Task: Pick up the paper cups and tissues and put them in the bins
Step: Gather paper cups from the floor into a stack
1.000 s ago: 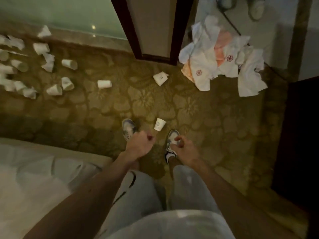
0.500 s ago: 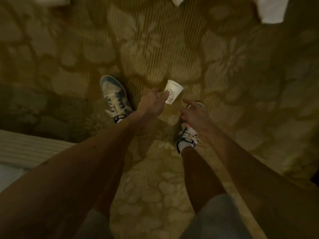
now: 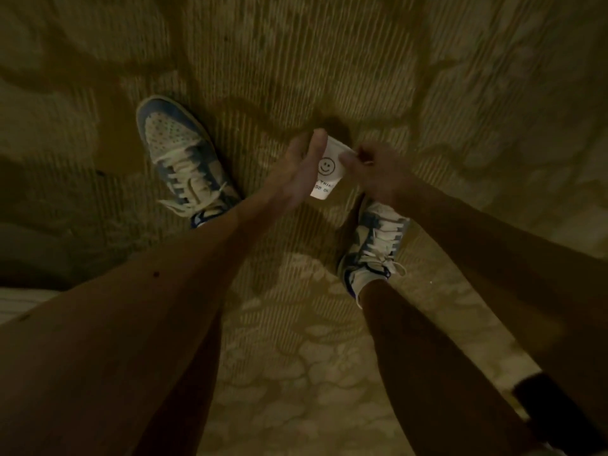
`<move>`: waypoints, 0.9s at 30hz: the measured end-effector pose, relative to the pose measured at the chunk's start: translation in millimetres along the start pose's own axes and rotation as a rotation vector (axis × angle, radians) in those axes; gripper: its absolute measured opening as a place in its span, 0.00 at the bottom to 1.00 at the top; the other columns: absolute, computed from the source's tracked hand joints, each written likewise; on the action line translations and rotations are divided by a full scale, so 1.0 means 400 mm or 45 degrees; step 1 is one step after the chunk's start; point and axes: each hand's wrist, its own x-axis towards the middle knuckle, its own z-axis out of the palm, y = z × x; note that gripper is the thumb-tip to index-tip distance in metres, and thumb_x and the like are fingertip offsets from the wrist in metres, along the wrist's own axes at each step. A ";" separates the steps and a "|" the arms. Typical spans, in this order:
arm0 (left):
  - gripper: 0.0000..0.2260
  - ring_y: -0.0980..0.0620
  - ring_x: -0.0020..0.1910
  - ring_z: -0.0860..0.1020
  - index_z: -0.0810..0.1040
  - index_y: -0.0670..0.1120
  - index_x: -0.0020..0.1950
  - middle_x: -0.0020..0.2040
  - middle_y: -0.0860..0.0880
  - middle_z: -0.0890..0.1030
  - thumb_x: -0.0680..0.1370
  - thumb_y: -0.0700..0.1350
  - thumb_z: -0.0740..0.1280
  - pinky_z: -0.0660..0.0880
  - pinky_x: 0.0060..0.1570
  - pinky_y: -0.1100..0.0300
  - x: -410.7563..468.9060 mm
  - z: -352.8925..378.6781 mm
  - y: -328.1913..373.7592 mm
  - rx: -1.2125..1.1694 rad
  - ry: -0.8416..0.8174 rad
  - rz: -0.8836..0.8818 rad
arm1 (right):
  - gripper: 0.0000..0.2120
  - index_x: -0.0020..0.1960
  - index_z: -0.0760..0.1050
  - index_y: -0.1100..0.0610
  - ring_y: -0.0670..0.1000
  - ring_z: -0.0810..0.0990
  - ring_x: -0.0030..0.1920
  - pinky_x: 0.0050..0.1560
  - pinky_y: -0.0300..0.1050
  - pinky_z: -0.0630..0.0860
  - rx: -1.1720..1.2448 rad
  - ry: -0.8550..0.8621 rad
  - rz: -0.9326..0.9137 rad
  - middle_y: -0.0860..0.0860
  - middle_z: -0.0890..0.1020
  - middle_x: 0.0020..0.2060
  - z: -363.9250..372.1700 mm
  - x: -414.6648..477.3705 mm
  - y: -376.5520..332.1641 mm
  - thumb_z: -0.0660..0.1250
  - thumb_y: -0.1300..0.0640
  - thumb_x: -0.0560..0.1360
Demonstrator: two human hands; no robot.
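While the light is poor and the hands are somewhat blurred, the position is clear enough to record. One paper cup (image 3: 325, 172), white with a printed smiley and some lettering, sits between both hands, low over the carpet (image 3: 329, 60); whether its base is clear of the pile cannot be determined. Its rim points away from the person.

The left hand (image 3: 294, 174) lies flat along the cup's left side, fingers fairly straight and pressing rather than wrapping. The right hand (image 3: 375, 172) is curled, its fingertips (image 3: 348, 157) pinching the cup's right wall near the rim.

The left shoe (image 3: 184, 159) stands well apart to the left; the right shoe (image 3: 375, 245) is just beside the cup, under the right wrist.

Assessment: the step in hand is the pickup of this single cup, with the grasp made but the carry not begun. No bin and no tissue appears in view. The next move calls for lifting without crushing the thin wall, then locating a bin, which requires raising the gaze.
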 end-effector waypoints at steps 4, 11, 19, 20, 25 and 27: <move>0.19 0.57 0.38 0.84 0.78 0.51 0.55 0.42 0.52 0.85 0.82 0.62 0.56 0.81 0.35 0.63 -0.062 -0.081 0.038 -0.155 -0.060 -0.024 | 0.11 0.52 0.76 0.53 0.50 0.82 0.47 0.43 0.44 0.80 0.036 -0.158 -0.006 0.51 0.82 0.47 -0.027 -0.062 -0.127 0.61 0.48 0.82; 0.22 0.55 0.32 0.83 0.79 0.47 0.50 0.41 0.47 0.84 0.75 0.66 0.66 0.77 0.26 0.61 -0.134 -0.243 0.210 -0.336 0.141 -0.075 | 0.11 0.57 0.73 0.46 0.50 0.85 0.46 0.47 0.49 0.81 0.132 -0.128 -0.031 0.52 0.84 0.51 -0.106 -0.112 -0.382 0.62 0.41 0.79; 0.26 0.49 0.43 0.84 0.78 0.47 0.58 0.48 0.47 0.84 0.75 0.67 0.64 0.78 0.30 0.59 -0.055 -0.344 0.317 -0.586 0.267 -0.058 | 0.37 0.79 0.55 0.54 0.56 0.66 0.73 0.73 0.52 0.64 -0.089 0.443 -0.069 0.54 0.65 0.75 -0.245 0.119 -0.492 0.60 0.36 0.78; 0.25 0.50 0.42 0.84 0.78 0.48 0.58 0.47 0.48 0.85 0.75 0.68 0.64 0.78 0.31 0.59 -0.049 -0.348 0.316 -0.621 0.274 -0.044 | 0.41 0.80 0.48 0.53 0.56 0.62 0.75 0.75 0.52 0.60 -0.120 0.435 -0.065 0.54 0.59 0.78 -0.255 0.144 -0.495 0.61 0.35 0.77; 0.24 0.49 0.39 0.84 0.79 0.46 0.55 0.43 0.47 0.84 0.77 0.66 0.61 0.82 0.39 0.52 0.046 -0.328 0.298 -0.837 0.317 -0.044 | 0.56 0.80 0.39 0.54 0.57 0.54 0.78 0.76 0.51 0.55 -0.281 0.558 -0.166 0.57 0.51 0.79 -0.320 0.286 -0.509 0.72 0.37 0.70; 0.26 0.50 0.41 0.84 0.79 0.45 0.56 0.43 0.47 0.84 0.77 0.66 0.61 0.83 0.45 0.48 0.081 -0.312 0.288 -0.914 0.367 -0.094 | 0.58 0.80 0.40 0.57 0.57 0.52 0.78 0.76 0.55 0.55 -0.421 0.574 -0.222 0.59 0.51 0.79 -0.346 0.327 -0.512 0.74 0.37 0.68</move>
